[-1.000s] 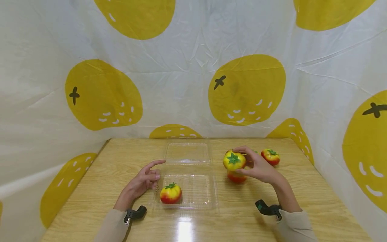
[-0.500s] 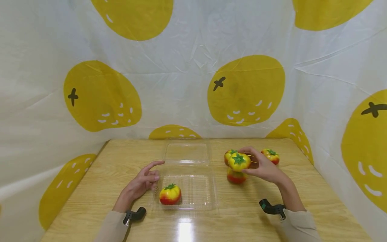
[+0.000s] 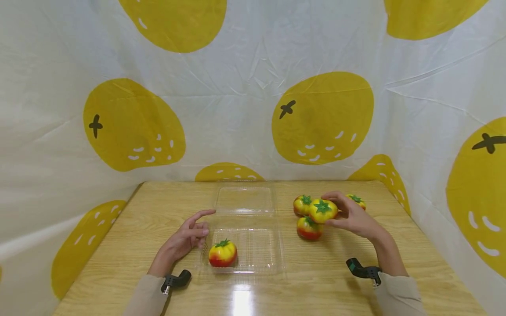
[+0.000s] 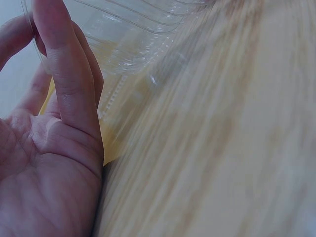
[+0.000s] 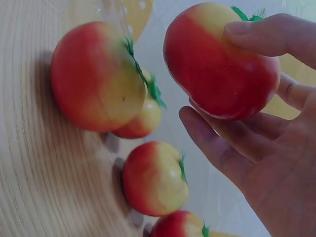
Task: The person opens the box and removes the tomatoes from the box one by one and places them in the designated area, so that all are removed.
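A yellow-and-red toy tomato [image 3: 323, 210] with a green calyx is gripped between the thumb and fingers of my right hand [image 3: 351, 218]. It is raised off the table, as the right wrist view shows. Just left of it, two more tomatoes stand on the wood, a front one [image 3: 309, 229] and a rear one [image 3: 302, 205]. My left hand [image 3: 186, 236] is at the left side of an open clear plastic clamshell box [image 3: 278, 245]; its thumb and fingers pinch the rim, with the index finger extended. One tomato [image 3: 223, 253] sits in the box's front left corner.
The box's lid [image 3: 245, 199] lies folded back towards the rear. Another tomato [image 3: 357, 201] is partly covered by my right hand. Several tomatoes stand in a line in the right wrist view. A fruit-print curtain [image 3: 229, 114] closes off the wooden table [image 3: 166, 197] behind.
My right hand has moved to the right with its tomato, uncovering the two tomatoes to its left and partly covering the far right one. The left hand and box have stayed put.
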Demonstrator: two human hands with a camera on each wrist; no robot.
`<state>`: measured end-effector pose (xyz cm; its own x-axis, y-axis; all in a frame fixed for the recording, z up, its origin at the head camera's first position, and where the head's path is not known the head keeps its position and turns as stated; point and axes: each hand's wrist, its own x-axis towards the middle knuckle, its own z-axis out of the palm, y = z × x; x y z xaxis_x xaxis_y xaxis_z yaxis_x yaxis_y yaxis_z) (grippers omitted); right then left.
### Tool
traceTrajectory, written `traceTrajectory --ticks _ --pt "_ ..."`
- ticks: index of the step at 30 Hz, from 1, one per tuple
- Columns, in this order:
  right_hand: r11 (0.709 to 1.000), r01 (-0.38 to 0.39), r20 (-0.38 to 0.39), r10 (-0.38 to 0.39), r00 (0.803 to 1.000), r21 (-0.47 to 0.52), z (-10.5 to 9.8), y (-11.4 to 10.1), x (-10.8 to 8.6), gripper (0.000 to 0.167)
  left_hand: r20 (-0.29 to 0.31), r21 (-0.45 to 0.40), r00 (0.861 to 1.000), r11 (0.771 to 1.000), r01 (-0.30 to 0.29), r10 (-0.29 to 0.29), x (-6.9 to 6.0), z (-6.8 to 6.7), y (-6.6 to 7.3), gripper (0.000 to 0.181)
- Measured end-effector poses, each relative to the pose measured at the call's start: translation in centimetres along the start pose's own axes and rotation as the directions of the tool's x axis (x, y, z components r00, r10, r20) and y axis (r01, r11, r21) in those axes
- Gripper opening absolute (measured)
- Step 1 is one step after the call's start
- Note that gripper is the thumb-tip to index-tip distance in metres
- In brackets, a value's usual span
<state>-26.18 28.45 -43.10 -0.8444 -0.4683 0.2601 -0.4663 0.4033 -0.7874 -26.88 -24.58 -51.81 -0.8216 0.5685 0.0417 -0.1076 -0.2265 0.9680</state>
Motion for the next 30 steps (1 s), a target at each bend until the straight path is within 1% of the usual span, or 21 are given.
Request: traceTrajectory --ticks 8,15,22,30 --pt "0.999 -0.021 -0.015 0.02 1.0 -0.027 -0.9 0.6 -0.7 0.054 0.017 0.002 1.0 1.0 -0.016 0.016 0.0 -0.2 -0.2 0.065" --pt "0.999 -0.039 -0.02 0.039 0.999 -0.001 -1.6 1.1 -1.3 0.057 0.019 0.006 1.0 1.0 -0.017 0.017 0.0 -0.1 -0.1 0.065" --pt "0.998 -0.066 -0.016 0.066 0.998 0.005 -2.1 2.0 -1.7 0.058 0.012 -0.008 1.0 1.0 -0.015 0.015 -0.1 -0.1 -0.2 0.064" --pt "0.993 -0.114 -0.021 0.114 0.993 0.008 -2.4 2.8 -2.2 0.058 0.047 -0.009 0.998 0.999 -0.031 0.032 0.0 -0.1 -0.1 0.064"
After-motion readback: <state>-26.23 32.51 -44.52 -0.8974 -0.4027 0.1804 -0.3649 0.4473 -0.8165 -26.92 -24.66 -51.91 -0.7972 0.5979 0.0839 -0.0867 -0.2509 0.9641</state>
